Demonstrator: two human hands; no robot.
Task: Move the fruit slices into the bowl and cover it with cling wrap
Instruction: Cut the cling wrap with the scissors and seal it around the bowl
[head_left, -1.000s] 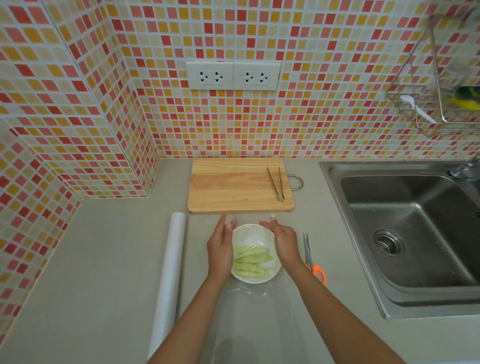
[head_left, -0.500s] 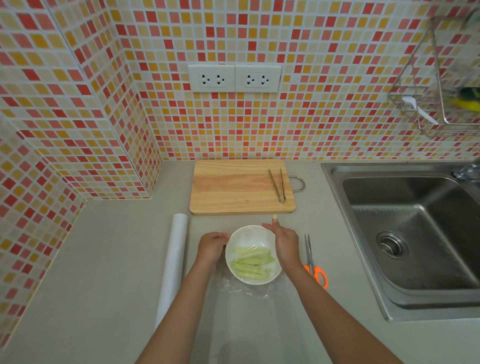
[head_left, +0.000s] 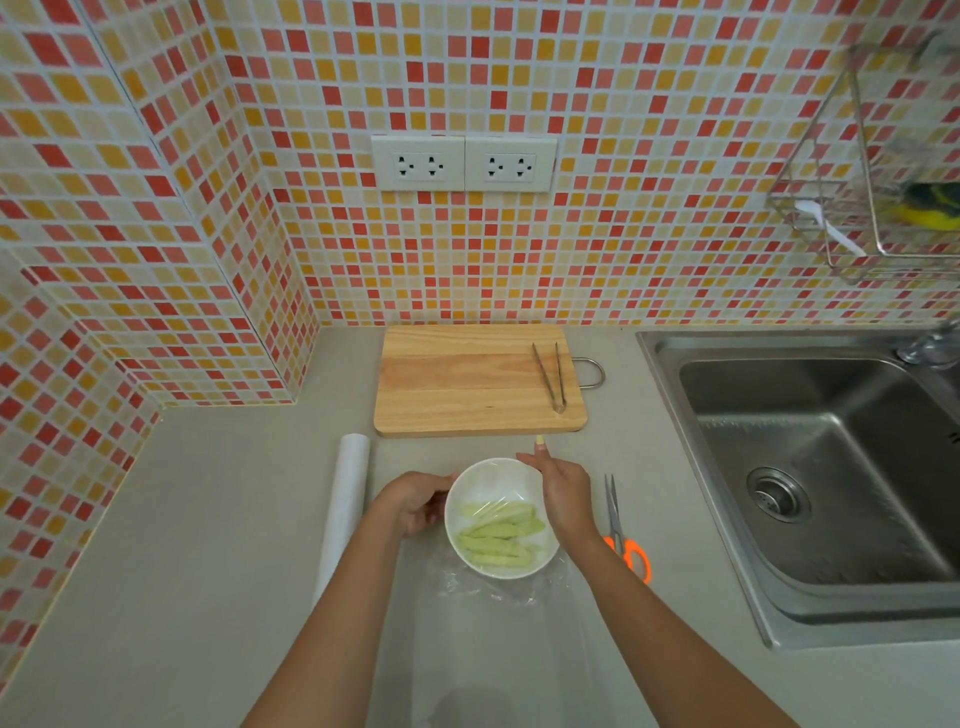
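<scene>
A white bowl (head_left: 491, 475) stands on the counter in front of me, with several pale green fruit slices (head_left: 498, 532) lying in it. Clear cling wrap (head_left: 498, 623) is stretched over the bowl and trails toward me across the counter. My left hand (head_left: 415, 501) curls against the bowl's left side, pressing the wrap to it. My right hand (head_left: 563, 491) lies along the right rim with its fingers straight, one fingertip pointing toward the board. The roll of cling wrap (head_left: 343, 514) lies just left of my left arm.
A wooden cutting board (head_left: 467, 384) sits behind the bowl with metal tongs (head_left: 550, 379) on its right end. Orange-handled scissors (head_left: 623, 535) lie right of my right wrist. A steel sink (head_left: 810, 467) fills the right side. Tiled walls close the back and left.
My left hand has come down from straight fingers at the far rim to a curl round the bowl's left side. The right hand has stayed at the right rim.
</scene>
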